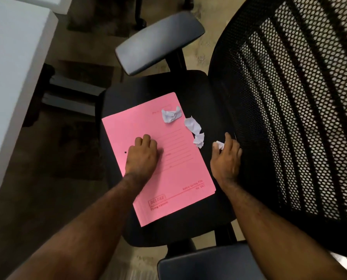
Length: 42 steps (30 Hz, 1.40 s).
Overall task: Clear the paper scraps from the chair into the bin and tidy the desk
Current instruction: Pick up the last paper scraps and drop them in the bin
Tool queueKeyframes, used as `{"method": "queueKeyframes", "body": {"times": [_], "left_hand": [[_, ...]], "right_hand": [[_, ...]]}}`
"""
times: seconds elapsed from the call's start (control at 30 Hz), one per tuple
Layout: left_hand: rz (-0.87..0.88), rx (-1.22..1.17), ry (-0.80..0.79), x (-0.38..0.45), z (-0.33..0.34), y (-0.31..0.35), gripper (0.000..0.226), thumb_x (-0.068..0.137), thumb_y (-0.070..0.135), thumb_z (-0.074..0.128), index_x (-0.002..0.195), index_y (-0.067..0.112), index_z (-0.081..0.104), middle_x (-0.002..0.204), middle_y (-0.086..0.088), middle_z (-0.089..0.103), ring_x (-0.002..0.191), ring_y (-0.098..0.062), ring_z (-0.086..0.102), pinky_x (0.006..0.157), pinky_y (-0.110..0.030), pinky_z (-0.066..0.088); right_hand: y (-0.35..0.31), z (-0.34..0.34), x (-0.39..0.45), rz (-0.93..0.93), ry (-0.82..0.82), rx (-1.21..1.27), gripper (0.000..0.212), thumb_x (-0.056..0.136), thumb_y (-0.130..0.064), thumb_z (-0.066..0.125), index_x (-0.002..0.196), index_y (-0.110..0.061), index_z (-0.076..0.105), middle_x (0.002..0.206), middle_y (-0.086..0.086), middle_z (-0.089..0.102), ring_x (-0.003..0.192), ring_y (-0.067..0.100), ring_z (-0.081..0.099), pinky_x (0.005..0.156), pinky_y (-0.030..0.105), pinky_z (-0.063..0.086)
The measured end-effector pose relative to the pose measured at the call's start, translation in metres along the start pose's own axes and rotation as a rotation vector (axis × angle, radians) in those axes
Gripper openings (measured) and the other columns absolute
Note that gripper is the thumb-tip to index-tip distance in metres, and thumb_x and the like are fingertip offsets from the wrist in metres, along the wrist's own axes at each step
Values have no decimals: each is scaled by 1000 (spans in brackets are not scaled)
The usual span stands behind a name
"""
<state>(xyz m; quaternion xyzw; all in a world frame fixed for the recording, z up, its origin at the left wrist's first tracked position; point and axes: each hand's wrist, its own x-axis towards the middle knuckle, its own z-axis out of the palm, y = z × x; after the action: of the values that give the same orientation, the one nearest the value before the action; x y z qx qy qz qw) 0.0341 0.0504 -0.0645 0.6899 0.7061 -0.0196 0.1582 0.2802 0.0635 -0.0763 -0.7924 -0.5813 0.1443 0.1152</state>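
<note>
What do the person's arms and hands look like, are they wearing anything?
Nothing is worn. Both forearms are bare right up to the picture's edge, with no sleeves in sight. The left hand and right hand have no gloves, and no watch or bracelet shows on either wrist.

The left hand [143, 153] covers part of the pink folder [168, 178], its curled fingertips out of sight. The scrap [220, 145] in the right hand [226, 158] shows only a corner. The folder's small print is perhaps a brand stamp, too blurred to read. The desk [11, 63] is cut off by the frame's left edge.
</note>
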Motion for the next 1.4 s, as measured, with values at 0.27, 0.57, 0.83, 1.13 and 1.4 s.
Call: {"method": "queueKeyframes", "body": {"times": [0.27,0.57,0.83,1.13,1.4], "left_hand": [[235,30,-32,17,5,-12,31,99,42,36,96,16,53,90,-5,64,73,-16,47,55,-29,37],[56,-279,183,56,-22,23,62,89,64,45,124,13,49,102,-11,67,70,-23,61,57,-29,43],[90,-6,61,109,-22,39,60,90,55,53,139,24,34,134,-18,40,84,-34,60,58,-34,42],[169,-3,91,89,2,33,31,98,36,48,115,11,51,120,-16,50,78,-27,54,53,-32,45],[84,-59,7,66,4,24,39,97,43,42,110,10,58,104,-8,56,67,-15,44,54,-29,38]], "right_hand": [[-3,21,-2,-305,-44,-165,30,89,-37,62,101,-10,55,93,10,54,75,22,49,60,37,47],[4,11,-8,-329,-44,135,49,88,-15,68,127,-13,39,95,15,66,75,28,67,59,33,54],[-16,22,19,-140,-31,190,54,95,-40,54,140,-17,36,126,14,57,104,33,62,77,44,54],[-72,38,51,-295,-20,-138,56,92,-62,39,131,-23,45,110,8,47,92,24,47,56,34,46],[-76,29,54,-534,-193,-66,26,91,-23,63,109,-6,54,98,15,57,81,30,58,60,41,53]]}}
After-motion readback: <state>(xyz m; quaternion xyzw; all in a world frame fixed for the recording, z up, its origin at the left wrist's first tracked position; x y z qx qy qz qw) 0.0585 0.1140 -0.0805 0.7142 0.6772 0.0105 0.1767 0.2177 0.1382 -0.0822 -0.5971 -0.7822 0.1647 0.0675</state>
